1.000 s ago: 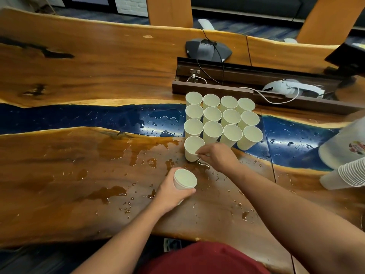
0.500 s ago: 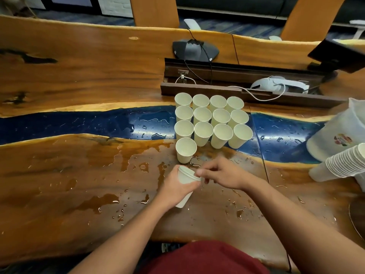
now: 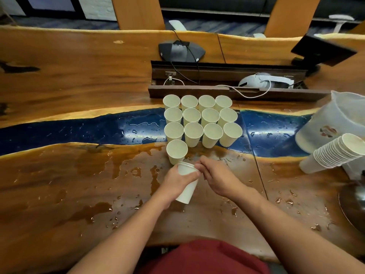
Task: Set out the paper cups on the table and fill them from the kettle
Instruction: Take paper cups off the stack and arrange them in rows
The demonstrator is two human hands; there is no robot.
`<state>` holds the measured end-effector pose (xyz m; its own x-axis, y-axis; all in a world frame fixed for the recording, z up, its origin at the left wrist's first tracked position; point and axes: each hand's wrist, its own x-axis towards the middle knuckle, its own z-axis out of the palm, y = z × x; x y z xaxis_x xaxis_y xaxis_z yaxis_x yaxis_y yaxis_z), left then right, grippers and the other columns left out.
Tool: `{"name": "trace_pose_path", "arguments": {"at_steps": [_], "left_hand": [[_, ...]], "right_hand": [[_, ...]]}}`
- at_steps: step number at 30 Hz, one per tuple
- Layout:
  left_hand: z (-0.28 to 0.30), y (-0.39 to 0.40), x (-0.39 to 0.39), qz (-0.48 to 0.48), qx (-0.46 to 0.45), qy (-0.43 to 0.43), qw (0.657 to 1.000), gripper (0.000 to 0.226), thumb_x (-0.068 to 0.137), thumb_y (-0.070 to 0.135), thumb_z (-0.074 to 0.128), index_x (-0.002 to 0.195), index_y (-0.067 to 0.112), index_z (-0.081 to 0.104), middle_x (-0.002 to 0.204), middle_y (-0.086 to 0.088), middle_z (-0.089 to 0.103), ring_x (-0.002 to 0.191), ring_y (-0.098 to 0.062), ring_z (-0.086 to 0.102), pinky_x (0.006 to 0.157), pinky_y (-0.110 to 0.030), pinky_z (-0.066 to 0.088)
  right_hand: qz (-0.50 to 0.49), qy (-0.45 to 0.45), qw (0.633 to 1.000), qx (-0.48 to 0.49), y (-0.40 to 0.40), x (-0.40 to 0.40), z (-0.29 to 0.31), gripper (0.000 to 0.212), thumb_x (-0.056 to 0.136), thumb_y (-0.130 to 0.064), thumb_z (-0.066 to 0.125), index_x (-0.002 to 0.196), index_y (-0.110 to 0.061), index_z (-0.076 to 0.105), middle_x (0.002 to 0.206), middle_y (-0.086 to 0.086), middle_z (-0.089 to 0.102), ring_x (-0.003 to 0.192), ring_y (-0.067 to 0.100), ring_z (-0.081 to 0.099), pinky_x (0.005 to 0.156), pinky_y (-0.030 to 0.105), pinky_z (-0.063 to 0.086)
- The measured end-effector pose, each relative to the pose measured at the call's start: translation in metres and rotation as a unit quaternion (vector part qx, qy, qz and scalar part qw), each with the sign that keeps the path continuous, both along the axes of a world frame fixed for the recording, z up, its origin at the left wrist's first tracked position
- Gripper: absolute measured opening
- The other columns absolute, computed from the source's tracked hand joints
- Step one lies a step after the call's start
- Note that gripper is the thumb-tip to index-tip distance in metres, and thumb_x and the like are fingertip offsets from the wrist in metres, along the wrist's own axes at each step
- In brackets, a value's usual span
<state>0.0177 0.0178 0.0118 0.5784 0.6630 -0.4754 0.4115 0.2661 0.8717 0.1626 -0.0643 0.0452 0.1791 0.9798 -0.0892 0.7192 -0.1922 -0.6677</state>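
separating the top cup from the nested cups [image 3: 186, 181] gripped in the left hand [image 3: 177, 181]; right hand [image 3: 216, 176] pinches their rim, just before the set-out cups [image 3: 199, 120]; better to pull straight, then seat it beside the lone front cup [image 3: 176, 151] on the wet table [image 3: 79, 184].

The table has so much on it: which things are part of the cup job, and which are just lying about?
Part of the job:
- standing cups
- cup stack in the left hand
- sleeve of spare cups
- plastic pitcher

Just lying about:
- conference phone
- white headset
- cable trough
- spilled water
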Motion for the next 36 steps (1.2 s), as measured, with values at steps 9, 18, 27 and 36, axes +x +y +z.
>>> {"name": "trace_pose_path", "arguments": {"at_steps": [9, 18, 27, 36], "left_hand": [[0.003, 0.004, 0.0, 0.0, -0.11, -0.031, 0.993, 0.063, 0.059, 0.048, 0.084, 0.111, 0.021, 0.062, 0.093, -0.015, 0.072, 0.081, -0.035, 0.071, 0.076, -0.056, 0.058], [0.018, -0.007, 0.005, 0.017, -0.247, -0.166, 0.955, 0.072, 0.07, 0.02, 0.079, 0.132, 0.018, 0.043, 0.096, -0.017, 0.06, 0.067, -0.032, 0.065, 0.058, -0.038, 0.057], [0.02, 0.002, 0.008, -0.031, -0.297, -0.164, 0.94, 0.086, 0.062, 0.026, 0.085, 0.136, 0.017, 0.041, 0.092, -0.022, 0.057, 0.065, -0.033, 0.059, 0.056, -0.037, 0.052], [0.017, -0.004, -0.006, -0.121, -0.253, -0.106, 0.954, 0.067, 0.076, 0.02, 0.079, 0.131, 0.02, 0.041, 0.093, -0.019, 0.064, 0.066, -0.032, 0.063, 0.058, -0.038, 0.056]], "right_hand": [[-0.043, 0.005, 0.999, 0.033, 0.001, -0.006, -0.008, 0.011, 0.103, -0.032, 0.045, 0.093, -0.03, 0.05, 0.085, -0.016, 0.057, 0.076, 0.009, 0.051, 0.064, 0.025, 0.037], [-0.081, 0.021, 0.994, 0.072, 0.005, 0.004, 0.005, 0.025, 0.099, -0.035, 0.037, 0.095, -0.019, 0.056, 0.082, -0.016, 0.054, 0.077, 0.013, 0.052, 0.069, 0.033, 0.045], [-0.088, 0.018, 0.993, 0.082, 0.005, 0.01, 0.005, 0.018, 0.105, -0.024, 0.043, 0.096, -0.016, 0.056, 0.084, -0.005, 0.06, 0.075, 0.009, 0.051, 0.068, 0.024, 0.042], [-0.192, 0.008, 0.973, 0.125, 0.011, 0.039, 0.017, 0.015, 0.105, -0.021, 0.045, 0.099, -0.015, 0.058, 0.087, -0.007, 0.059, 0.078, 0.017, 0.051, 0.066, 0.027, 0.034]]}}
